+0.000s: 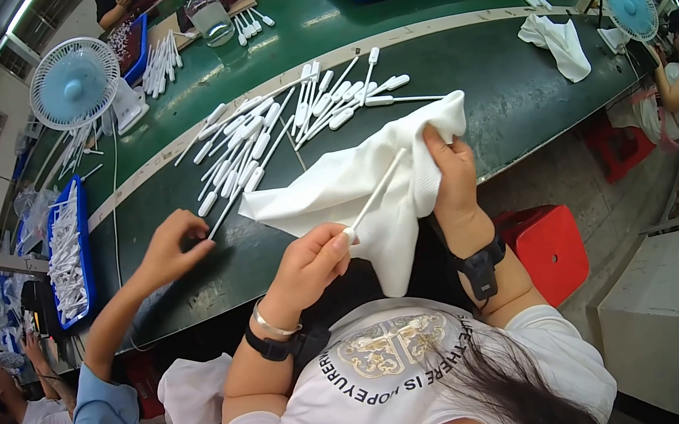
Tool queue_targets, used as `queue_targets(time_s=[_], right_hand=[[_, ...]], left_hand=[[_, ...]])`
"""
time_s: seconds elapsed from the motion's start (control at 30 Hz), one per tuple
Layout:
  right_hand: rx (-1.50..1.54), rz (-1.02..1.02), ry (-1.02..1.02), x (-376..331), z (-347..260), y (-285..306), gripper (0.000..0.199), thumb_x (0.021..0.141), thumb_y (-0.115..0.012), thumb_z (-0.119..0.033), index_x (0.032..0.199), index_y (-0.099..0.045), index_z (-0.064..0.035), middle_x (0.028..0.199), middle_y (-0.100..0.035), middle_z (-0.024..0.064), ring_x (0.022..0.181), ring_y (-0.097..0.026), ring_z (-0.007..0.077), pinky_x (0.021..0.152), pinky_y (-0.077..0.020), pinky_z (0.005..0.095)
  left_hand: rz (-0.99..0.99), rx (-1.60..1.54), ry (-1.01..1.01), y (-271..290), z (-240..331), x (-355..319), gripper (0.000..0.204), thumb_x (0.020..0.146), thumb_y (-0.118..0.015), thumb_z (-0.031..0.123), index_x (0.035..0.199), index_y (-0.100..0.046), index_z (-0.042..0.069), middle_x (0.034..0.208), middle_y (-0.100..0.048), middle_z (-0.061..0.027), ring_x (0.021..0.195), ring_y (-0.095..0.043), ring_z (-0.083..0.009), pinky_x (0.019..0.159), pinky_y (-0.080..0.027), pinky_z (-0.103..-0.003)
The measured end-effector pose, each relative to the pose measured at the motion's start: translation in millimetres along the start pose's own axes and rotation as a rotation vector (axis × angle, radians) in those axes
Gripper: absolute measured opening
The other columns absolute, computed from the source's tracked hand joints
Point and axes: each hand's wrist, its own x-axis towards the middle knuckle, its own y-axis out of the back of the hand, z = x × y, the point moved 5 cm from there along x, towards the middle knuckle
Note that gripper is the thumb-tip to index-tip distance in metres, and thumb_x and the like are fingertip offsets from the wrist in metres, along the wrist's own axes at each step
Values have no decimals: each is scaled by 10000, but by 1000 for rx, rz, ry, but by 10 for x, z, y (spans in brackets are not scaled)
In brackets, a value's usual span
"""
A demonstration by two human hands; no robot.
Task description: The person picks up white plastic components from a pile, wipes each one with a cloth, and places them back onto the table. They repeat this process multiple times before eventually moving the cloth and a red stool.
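Note:
My left hand [309, 270] is closed on the lower end of a thin white stick [378, 192], pinched between thumb and fingers. The stick slants up and away over a white ribbed cloth [314, 185], its far end against the folds. My right hand [454, 178] grips the bunched right part of that cloth; some of its fingers are hidden behind the fabric. The rest of the cloth spreads left over the table and hangs off the near edge. Just beyond lies a loose pile of similar white sticks [238, 139] with thick oblong ends.
On the left a co-worker's hand [175, 245] touches a stick from the pile. Blue trays [84, 248] of sticks stand at the left and far side. Two fans [75, 82], a clear jar [210, 22] and another white cloth [558, 47] are around. A red stool [547, 252] stands right.

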Motion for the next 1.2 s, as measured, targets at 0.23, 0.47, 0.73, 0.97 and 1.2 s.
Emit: queue_targets(time_s=[0.23,0.47,0.73,0.97,1.2], right_hand=[[-192,-256,-159,-265,389,-163,250,878,-481,-187,1026,-532,8,883,-593,66,743,-572,127,663,-462,243],[9,-389,-338,-332,496,-284,255,900,-445,-209,1038,-518,-7,908,-557,22,758,-531,93,680,-433,202],[-342,-227,110,-243,440,-325,216,898,-446,-178,1007,-518,-5,855,-569,24,727,-531,84,661,-422,200],[-812,-624,90,-397,362,-571,265,902,-443,-203,1050,-500,9,892,-580,37,733,-548,111,678,-433,226],[-325,-361,-166,-319,331,-271,277,908,-427,-229,1014,-510,12,855,-584,36,716,-536,94,650,-440,234]], left_hand=[[192,-187,-133,-26,130,166,218,892,-449,219,967,-514,24,605,-499,-12,444,-397,-37,401,-295,-156],[244,-115,-100,-86,-5,356,158,877,-480,149,949,-513,11,645,-540,-22,481,-462,-50,430,-356,-187],[656,224,-532,127,560,113,211,882,-481,177,813,-582,5,615,-508,12,498,-415,-35,459,-340,-201],[481,-190,-477,354,552,213,223,882,-486,197,829,-579,1,572,-437,38,475,-315,-18,433,-246,-163],[505,-456,-598,529,614,90,212,890,-472,188,834,-559,4,564,-409,45,467,-299,-14,419,-229,-167]])
